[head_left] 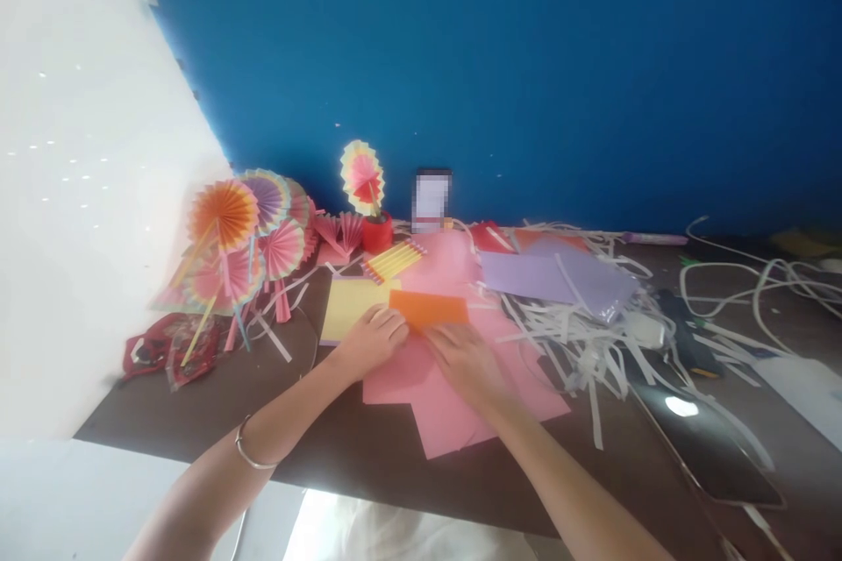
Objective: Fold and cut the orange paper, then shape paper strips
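A small sheet of orange paper (429, 308) lies over a stack of pink paper (401, 381) in the middle of the table. My left hand (376, 337) has its fingers curled at the orange paper's left lower corner. Along the paper's lower edge, the fingers of my right hand (464, 358) are bent together on it; the thumb is hidden. Left of the orange paper is a yellow sheet (348, 307) with a thin purple border. Behind that rests a pleated yellow strip (396, 261) with pink and purple ends.
Several pleated paper fans (224, 215) stand at the left, by red packets (174, 346). A red pot (377, 233) holds one fan. At the right are purple paper (559, 276), white paper strips (588, 351), a phone (714, 447) and white cables (756, 280). A blue wall (500, 79) rises behind.
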`<action>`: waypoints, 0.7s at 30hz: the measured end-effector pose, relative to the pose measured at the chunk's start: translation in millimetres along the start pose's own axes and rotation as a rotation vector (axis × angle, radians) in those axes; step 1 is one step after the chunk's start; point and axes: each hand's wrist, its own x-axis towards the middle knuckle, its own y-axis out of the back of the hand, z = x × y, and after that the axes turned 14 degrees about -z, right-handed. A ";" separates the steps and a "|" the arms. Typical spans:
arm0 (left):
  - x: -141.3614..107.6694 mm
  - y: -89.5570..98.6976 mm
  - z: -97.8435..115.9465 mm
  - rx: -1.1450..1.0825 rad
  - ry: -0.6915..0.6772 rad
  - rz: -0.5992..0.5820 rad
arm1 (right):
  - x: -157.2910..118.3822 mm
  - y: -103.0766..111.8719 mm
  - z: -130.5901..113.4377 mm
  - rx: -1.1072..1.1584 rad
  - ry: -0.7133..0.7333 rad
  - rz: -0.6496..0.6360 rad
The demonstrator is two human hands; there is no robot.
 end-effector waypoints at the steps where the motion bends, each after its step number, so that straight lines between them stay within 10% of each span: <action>1: -0.3 1.2 1.0 -0.015 0.000 -0.003 | 0.2 0.9 -0.7 0.010 0.016 0.011; 21: -4.6 4.0 3.8 -0.101 -0.064 0.116 | -0.4 11.3 -6.6 -0.075 0.218 0.046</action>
